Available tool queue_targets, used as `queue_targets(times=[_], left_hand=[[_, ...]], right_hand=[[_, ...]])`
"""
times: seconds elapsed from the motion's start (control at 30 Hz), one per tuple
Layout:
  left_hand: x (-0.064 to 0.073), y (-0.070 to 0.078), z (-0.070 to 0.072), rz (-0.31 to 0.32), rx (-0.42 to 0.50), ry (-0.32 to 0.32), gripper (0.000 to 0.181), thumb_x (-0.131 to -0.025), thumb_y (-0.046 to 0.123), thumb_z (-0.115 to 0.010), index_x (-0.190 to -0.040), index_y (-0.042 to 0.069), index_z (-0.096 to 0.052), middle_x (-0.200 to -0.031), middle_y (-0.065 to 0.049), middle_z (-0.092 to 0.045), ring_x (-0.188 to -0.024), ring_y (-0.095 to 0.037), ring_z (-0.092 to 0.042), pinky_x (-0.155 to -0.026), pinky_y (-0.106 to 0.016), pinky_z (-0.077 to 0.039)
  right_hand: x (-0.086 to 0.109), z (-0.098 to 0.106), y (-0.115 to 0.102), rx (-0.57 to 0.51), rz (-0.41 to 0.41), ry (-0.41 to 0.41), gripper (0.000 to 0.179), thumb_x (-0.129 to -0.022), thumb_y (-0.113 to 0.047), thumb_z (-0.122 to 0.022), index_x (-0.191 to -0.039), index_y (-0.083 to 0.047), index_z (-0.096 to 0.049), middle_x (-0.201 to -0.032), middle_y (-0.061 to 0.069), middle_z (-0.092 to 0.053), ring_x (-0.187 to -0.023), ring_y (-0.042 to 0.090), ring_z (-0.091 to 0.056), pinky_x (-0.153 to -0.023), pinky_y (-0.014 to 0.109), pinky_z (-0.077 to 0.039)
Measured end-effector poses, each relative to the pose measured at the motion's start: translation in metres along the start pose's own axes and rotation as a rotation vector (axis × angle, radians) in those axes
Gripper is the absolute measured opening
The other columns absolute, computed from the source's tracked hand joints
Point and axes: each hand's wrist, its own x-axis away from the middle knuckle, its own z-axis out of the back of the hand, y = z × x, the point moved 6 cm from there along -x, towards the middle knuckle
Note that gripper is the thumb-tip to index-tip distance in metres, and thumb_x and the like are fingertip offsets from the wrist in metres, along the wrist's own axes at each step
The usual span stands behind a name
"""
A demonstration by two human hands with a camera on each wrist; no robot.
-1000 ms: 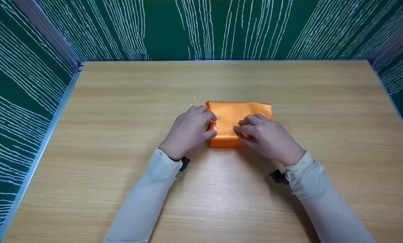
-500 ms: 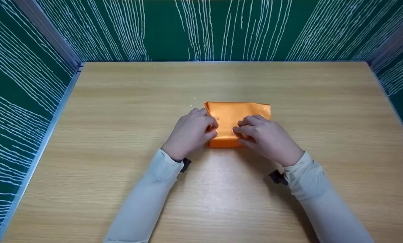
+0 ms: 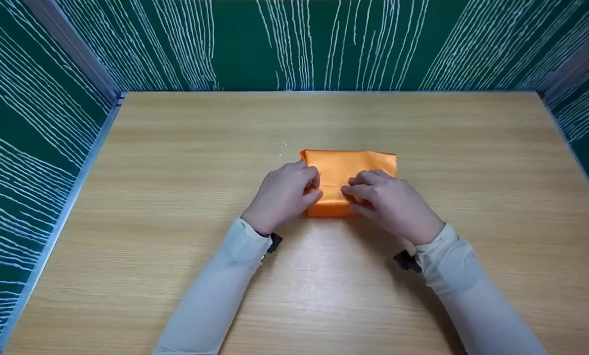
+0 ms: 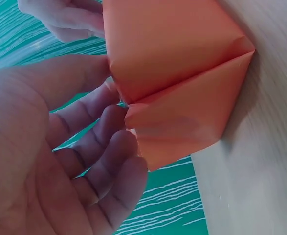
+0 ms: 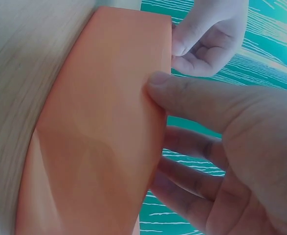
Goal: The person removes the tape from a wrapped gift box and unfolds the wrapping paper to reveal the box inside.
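An orange paper-wrapped package (image 3: 341,161) lies on the wooden table, long side across. At its left end, my left hand (image 3: 285,191) has curled fingers and thumb on the upper edge. The left wrist view shows that end's paper folded into a pointed flap (image 4: 182,117), with a faint shiny patch on it. The fingertips of this hand sit right at the flap's top edge. My right hand (image 3: 395,203) holds the package from the right, thumb (image 5: 160,83) against the near side and fingers over the top. That hand covers the near right corner.
The wooden table (image 3: 176,148) is bounded by green walls (image 3: 240,44) with white streaks at the back and both sides. Tiny white scraps (image 3: 282,150) lie just behind my left hand. A dark wrist camera (image 3: 406,260) hangs under the right sleeve.
My left hand has shifted slightly right and toward me along the package's left end, its fingers more curled. The right hand and the package have stayed almost still.
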Motion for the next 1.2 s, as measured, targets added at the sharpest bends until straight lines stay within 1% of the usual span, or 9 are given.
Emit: queue_targets(times=[0.07,0.13,0.27,0.37,0.57,0.73,0.9,1.1,1.2], left_hand=[[-0.0001,0.0001,-0.0008,0.005,0.006,0.014,0.011,-0.097,0.023,-0.066,-0.090,0.015,-0.065,-0.083,0.002,-0.056,-0.077,-0.018,-0.053,-0.067,-0.031,-0.044],[0.0000,0.0000,-0.0019,0.019,0.016,0.025,0.015,-0.097,0.028,-0.068,-0.090,0.015,-0.063,-0.083,0.002,-0.055,-0.076,-0.018,-0.053,-0.067,-0.031,-0.044],[-0.0009,-0.0018,-0.0054,0.070,0.059,0.022,0.029,-0.096,0.040,-0.071,-0.094,0.014,-0.059,-0.084,0.002,-0.053,-0.074,-0.017,-0.052,-0.065,-0.029,-0.040],[-0.0015,-0.0044,-0.0063,0.106,0.088,0.024,0.034,-0.095,0.043,-0.074,-0.094,0.014,-0.056,-0.082,0.001,-0.051,-0.071,-0.017,-0.052,-0.063,-0.028,-0.037],[-0.0011,-0.0074,-0.0059,0.136,0.066,0.039,0.038,-0.095,0.045,-0.073,-0.080,0.015,-0.055,-0.069,0.002,-0.048,-0.062,-0.017,-0.052,-0.058,-0.028,-0.035],[-0.0004,-0.0075,-0.0085,0.149,0.056,0.014,0.041,-0.097,0.049,-0.069,-0.077,0.016,-0.057,-0.065,0.004,-0.048,-0.060,-0.016,-0.053,-0.056,-0.028,-0.035],[-0.0003,-0.0078,-0.0088,0.157,0.063,0.009,0.038,-0.098,0.043,-0.068,-0.076,0.015,-0.056,-0.065,0.004,-0.048,-0.059,-0.016,-0.053,-0.056,-0.029,-0.035],[0.0000,-0.0068,-0.0058,0.146,0.031,0.041,0.030,-0.097,0.026,-0.062,-0.070,0.016,-0.054,-0.062,0.007,-0.046,-0.057,-0.014,-0.052,-0.054,-0.029,-0.035],[-0.0003,-0.0051,-0.0046,0.134,0.025,0.054,0.026,-0.096,0.022,-0.061,-0.072,0.016,-0.054,-0.064,0.007,-0.046,-0.058,-0.014,-0.051,-0.055,-0.028,-0.035]], right_hand=[[0.0004,0.0000,0.0005,-0.002,0.003,0.006,0.039,-0.085,-0.021,-0.087,-0.122,-0.014,-0.077,-0.115,0.008,-0.071,-0.103,0.028,-0.065,-0.088,0.043,-0.059],[0.0009,-0.0001,0.0009,-0.004,0.002,0.007,0.039,-0.085,-0.021,-0.087,-0.122,-0.014,-0.078,-0.115,0.008,-0.071,-0.103,0.028,-0.065,-0.088,0.043,-0.059],[0.0018,-0.0006,0.0015,-0.002,-0.011,0.001,0.041,-0.084,-0.020,-0.087,-0.123,-0.014,-0.077,-0.116,0.008,-0.071,-0.103,0.028,-0.066,-0.090,0.044,-0.059],[0.0020,-0.0005,0.0014,-0.002,-0.013,0.000,0.041,-0.085,-0.020,-0.087,-0.124,-0.015,-0.077,-0.117,0.007,-0.071,-0.104,0.027,-0.066,-0.090,0.044,-0.058],[0.0018,0.0005,0.0009,-0.009,-0.019,-0.003,0.042,-0.085,-0.022,-0.087,-0.125,-0.016,-0.076,-0.118,0.007,-0.071,-0.105,0.026,-0.066,-0.092,0.043,-0.058],[0.0016,0.0006,0.0004,-0.010,-0.006,0.006,0.040,-0.085,-0.021,-0.086,-0.124,-0.015,-0.077,-0.116,0.007,-0.071,-0.103,0.026,-0.066,-0.091,0.042,-0.058],[0.0014,0.0006,0.0004,-0.004,-0.001,0.016,0.039,-0.085,-0.021,-0.087,-0.123,-0.016,-0.077,-0.115,0.006,-0.071,-0.102,0.025,-0.066,-0.089,0.041,-0.059],[0.0009,-0.0004,0.0006,-0.011,0.015,0.023,0.038,-0.086,-0.020,-0.086,-0.123,-0.014,-0.077,-0.115,0.007,-0.071,-0.103,0.026,-0.066,-0.088,0.042,-0.059],[0.0004,0.0005,0.0009,-0.011,0.017,0.023,0.038,-0.086,-0.020,-0.086,-0.123,-0.014,-0.077,-0.114,0.007,-0.071,-0.102,0.026,-0.066,-0.088,0.042,-0.059]])
